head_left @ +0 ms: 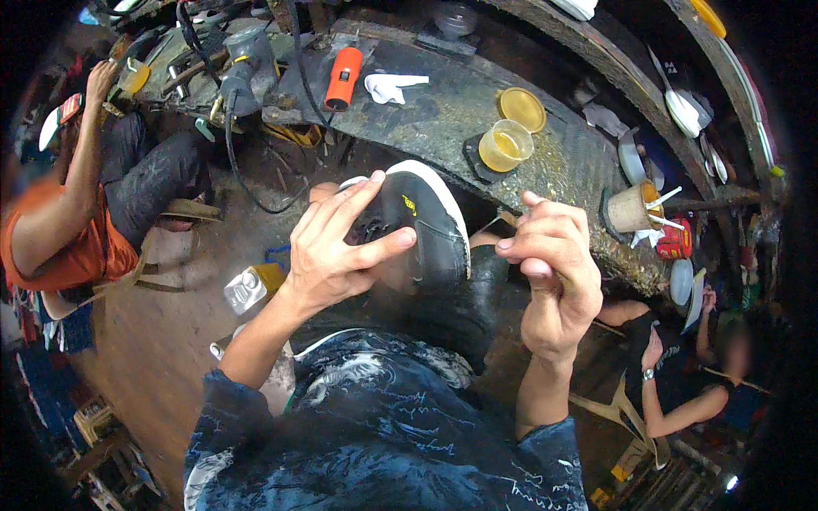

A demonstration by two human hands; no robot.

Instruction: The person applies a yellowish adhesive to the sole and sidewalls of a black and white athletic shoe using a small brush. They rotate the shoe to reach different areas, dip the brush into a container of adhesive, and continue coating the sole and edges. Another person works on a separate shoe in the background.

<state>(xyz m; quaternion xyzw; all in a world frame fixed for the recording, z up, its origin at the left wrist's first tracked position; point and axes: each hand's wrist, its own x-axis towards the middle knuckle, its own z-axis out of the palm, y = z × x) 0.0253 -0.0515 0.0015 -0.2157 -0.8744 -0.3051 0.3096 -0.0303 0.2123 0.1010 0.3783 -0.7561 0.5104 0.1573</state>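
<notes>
A black shoe [426,213] with a white sole edge and a small yellow mark lies over my lap, toe toward the workbench. My left hand [336,243] is at its left side, fingers stretched and apart, the thumb reaching over the upper. Whether its fingertips press on the shoe I cannot tell. My right hand [558,277] is raised to the right of the shoe, apart from it. Its fingers are curled, with thumb and forefinger close together; anything between them is too small to make out.
On the workbench [409,85] are an orange-red cylinder [343,78], a white cloth [394,87], an open tub of yellowish liquid [505,146], its lid [521,111] and a bucket [629,209] with white-handled sticks. People sit at left [68,221] and right [682,383]. A metal can [247,291] stands at left.
</notes>
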